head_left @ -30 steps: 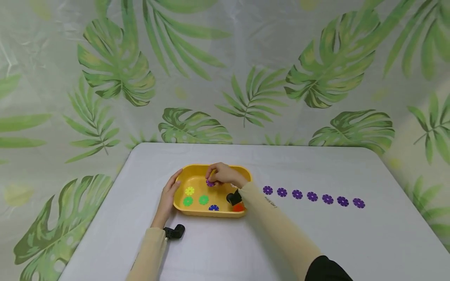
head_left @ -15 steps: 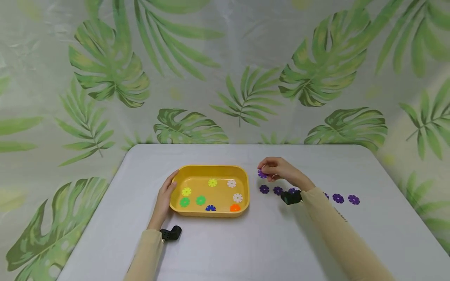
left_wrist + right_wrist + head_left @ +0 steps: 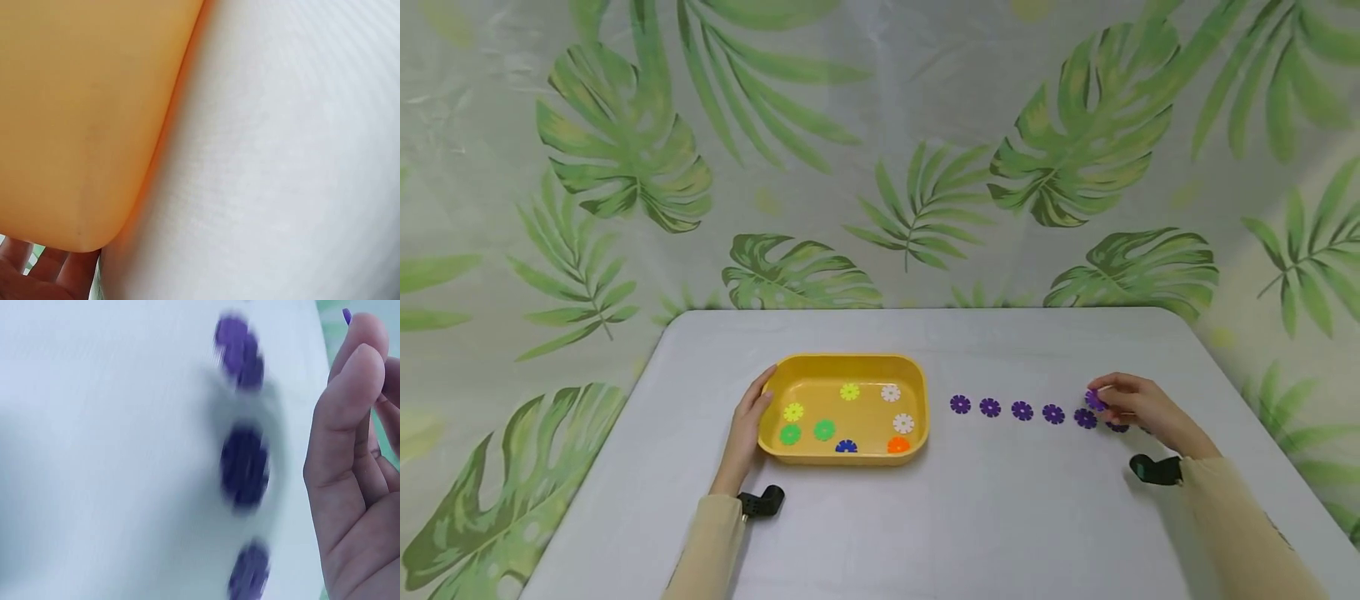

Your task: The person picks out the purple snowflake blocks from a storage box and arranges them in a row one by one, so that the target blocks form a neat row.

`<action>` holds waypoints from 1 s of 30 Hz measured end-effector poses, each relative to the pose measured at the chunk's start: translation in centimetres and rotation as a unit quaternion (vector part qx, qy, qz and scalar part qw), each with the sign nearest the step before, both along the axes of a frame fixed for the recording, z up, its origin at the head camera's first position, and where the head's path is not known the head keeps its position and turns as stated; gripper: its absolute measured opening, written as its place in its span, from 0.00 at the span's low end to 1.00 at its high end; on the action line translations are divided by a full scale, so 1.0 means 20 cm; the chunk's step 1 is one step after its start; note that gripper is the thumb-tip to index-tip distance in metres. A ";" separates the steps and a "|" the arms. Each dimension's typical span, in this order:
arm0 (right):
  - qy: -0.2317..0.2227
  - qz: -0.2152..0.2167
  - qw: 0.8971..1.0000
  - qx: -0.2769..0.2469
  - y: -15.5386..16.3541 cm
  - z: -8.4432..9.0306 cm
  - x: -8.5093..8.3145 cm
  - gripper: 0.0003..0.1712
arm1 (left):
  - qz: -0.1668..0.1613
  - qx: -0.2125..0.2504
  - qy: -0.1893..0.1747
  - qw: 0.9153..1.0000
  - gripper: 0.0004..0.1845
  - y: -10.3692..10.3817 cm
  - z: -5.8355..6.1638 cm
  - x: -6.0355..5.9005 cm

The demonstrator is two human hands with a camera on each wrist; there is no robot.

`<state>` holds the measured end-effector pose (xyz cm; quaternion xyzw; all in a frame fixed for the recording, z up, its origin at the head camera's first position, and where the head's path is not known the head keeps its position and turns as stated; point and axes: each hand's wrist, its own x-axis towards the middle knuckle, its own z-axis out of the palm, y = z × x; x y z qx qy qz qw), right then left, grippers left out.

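Note:
My left hand [image 3: 745,433] rests along the left side of a yellow tray [image 3: 842,459], fingers extended against its outer wall. In the left wrist view, several fingers [image 3: 69,275] pass behind the tray's edge. My right hand [image 3: 1142,408] pinches a purple snowflake disc [image 3: 1093,401] between thumb and fingertips, above the right part of a row of purple discs [image 3: 1022,410]. Only a sliver of the pinched disc [image 3: 347,315] shows past the fingertips in the right wrist view. The hand partly covers the row's right-end discs.
In the tray lie yellow discs [image 3: 850,392], green discs [image 3: 824,430], white discs [image 3: 891,392], a blue disc [image 3: 846,447] and an orange disc [image 3: 898,445]. A white cloth covers the table [image 3: 985,517]. Behind it hangs a leaf-patterned sheet [image 3: 880,150].
My right hand has taken a purple disc out of the tray and carried it right, over the row towards its right end. My left hand has stayed at the tray.

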<state>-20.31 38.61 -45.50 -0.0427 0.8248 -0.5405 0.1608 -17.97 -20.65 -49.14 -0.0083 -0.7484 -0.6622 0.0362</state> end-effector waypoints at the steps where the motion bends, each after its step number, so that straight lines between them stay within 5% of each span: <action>1: 0.002 -0.011 1.000 -0.002 0.05 -0.01 0.02 0.20 | -0.001 0.002 0.000 1.000 0.23 0.00 0.00 0.00; 7: 0.016 -0.067 0.997 -0.021 0.30 -0.06 0.12 0.10 | -0.002 0.012 0.003 1.000 0.23 -0.02 -0.01 0.01; 15: 0.018 -0.140 0.990 0.001 0.45 -0.14 0.19 0.13 | 0.002 0.009 0.000 1.000 0.23 -0.02 -0.01 0.01; 22: 0.059 -0.157 0.977 0.135 0.44 -0.13 0.22 0.24 | 0.002 0.007 -0.005 1.000 0.23 -0.02 -0.01 0.01; 30: 0.099 -0.152 0.982 0.049 0.21 -0.05 0.20 0.12 | -0.003 -0.038 -0.010 0.999 0.24 -0.04 0.05 0.01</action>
